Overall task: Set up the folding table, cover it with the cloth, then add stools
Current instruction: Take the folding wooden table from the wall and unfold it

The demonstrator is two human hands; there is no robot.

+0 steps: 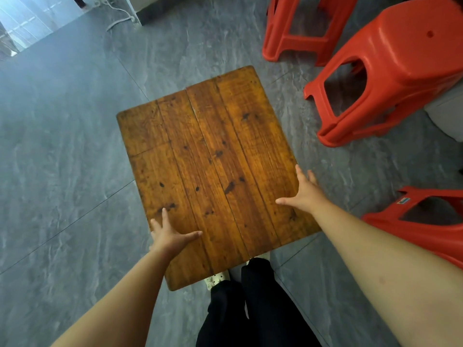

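Two bare forearms sit closest to the lens: left forearm [120, 296] and right forearm [388, 259], both reaching down to the worktop [213, 151].

Grips, 2:
- left grip [172, 236]: wide open, fingers straight and spread. Palm on the worktop's left edge near the near corner, thumb flat on the wood pointing inward.
- right grip [304, 194]: also wide open. Thumb flat on top, fingers straight along the right edge.
- Neither has hold of anything; both just touch the wood. Can't tell if hidden fingertips hook under the edge.

Worktop, 1: brown wooden top, face up, centre of view, directly in front of me. It has four planks side by side, three seams and scattered dark knots. Its legs are hidden beneath.

Stools, 3 spots, all red plastic, all to my right and apart from the worktop:
- far stool [298, 33]: top right, only its legs in view.
- middle stool [400, 61]: one hole in the seat. Doubled rims at the feet look like a nested stack, count unclear.
- near stool [426, 229]: at the right edge beside my right forearm, small label on it.

Trouser legs [260, 301], 2, black. One pale shoe [216, 278] pokes out at the worktop's near edge.

Floor [62, 159]: grey stone-look tiles. One white cable [120, 17] lies on it at top left.
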